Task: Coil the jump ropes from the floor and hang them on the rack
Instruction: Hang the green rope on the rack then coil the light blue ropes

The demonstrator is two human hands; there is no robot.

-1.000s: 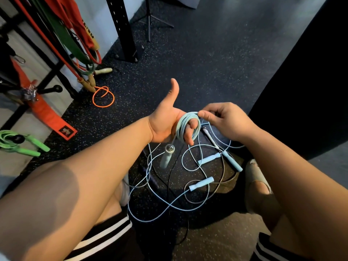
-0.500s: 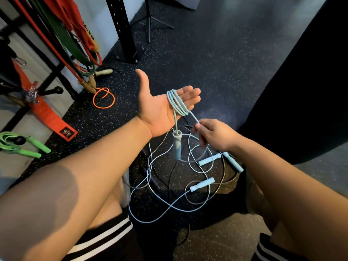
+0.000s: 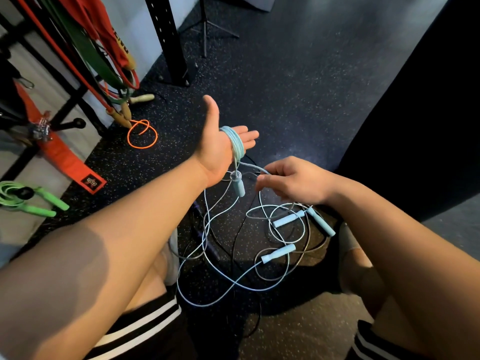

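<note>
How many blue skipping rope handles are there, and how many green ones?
Light blue handles: 4. One hangs under the left hand; three lie on the floor.
Green handles: 2, at the left edge.
Total: 6

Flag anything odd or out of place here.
Nothing damaged, but the light blue ropes lie tangled in overlapping loops on the floor below the right hand, which pinches a strand. An orange rope lies loose by the resistance bands, a green rope farther left. The left hand wears a coil, handle dangling.
</note>
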